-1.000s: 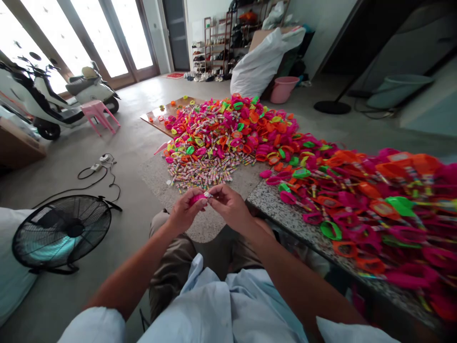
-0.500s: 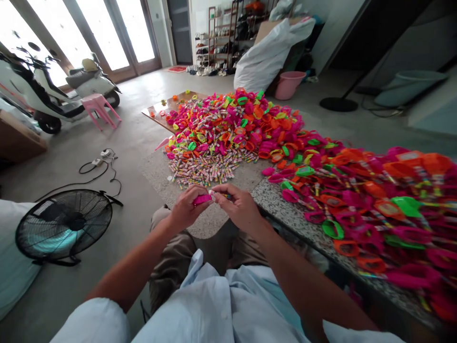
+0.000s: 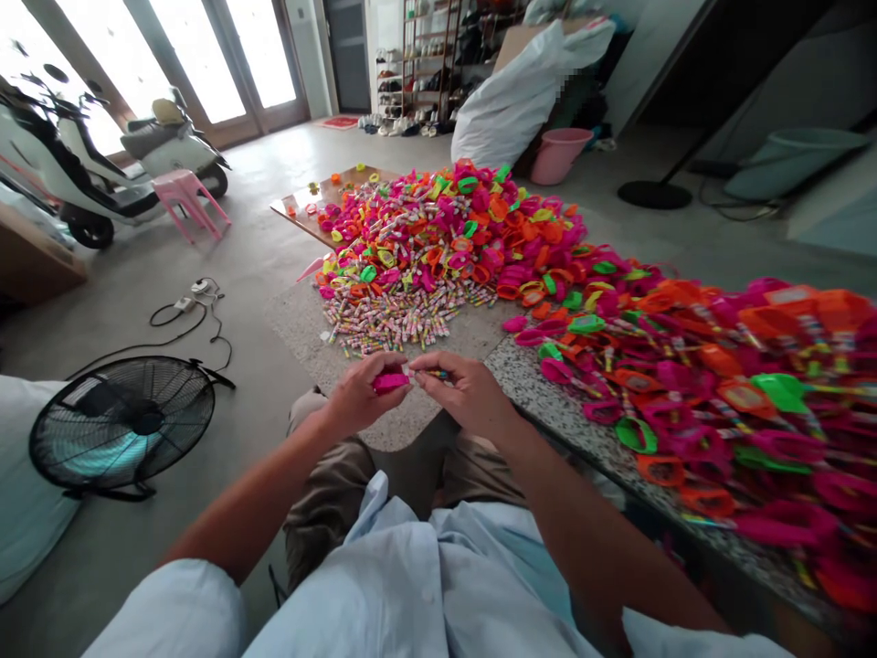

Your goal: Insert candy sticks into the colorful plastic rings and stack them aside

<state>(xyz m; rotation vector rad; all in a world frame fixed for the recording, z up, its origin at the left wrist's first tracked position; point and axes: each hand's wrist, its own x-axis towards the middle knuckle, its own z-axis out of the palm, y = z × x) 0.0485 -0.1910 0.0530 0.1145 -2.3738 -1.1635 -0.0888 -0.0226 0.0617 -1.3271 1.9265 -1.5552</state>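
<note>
My left hand (image 3: 363, 395) is closed around a bright pink plastic toy watch (image 3: 390, 382), most of it hidden by the fingers. Between the thumb and fingers of my right hand (image 3: 466, 393) is a small candy tube (image 3: 438, 373) with coloured bands, its near end partly covered. The fingertips of both hands meet over my lap, where the tube's whitish end (image 3: 409, 370) is at the watch's edge. Just beyond lies a heap of similar small tubes (image 3: 390, 320), in front of a mound of pink, orange, green and yellow toy watches (image 3: 480, 228).
A speckled stone slab (image 3: 507, 361) on my right carries more watches with tubes attached. To my left a black floor fan (image 3: 123, 425) stands near a cable (image 3: 198, 306). Farther off are a pink stool (image 3: 184, 187), scooters (image 3: 184, 151), a white sack (image 3: 500, 110) and a pink bucket (image 3: 558, 155).
Both hands stay together at nearly the same spot, with a slight shift of the right fingers along the tube. The whole view has tilted a little.
</note>
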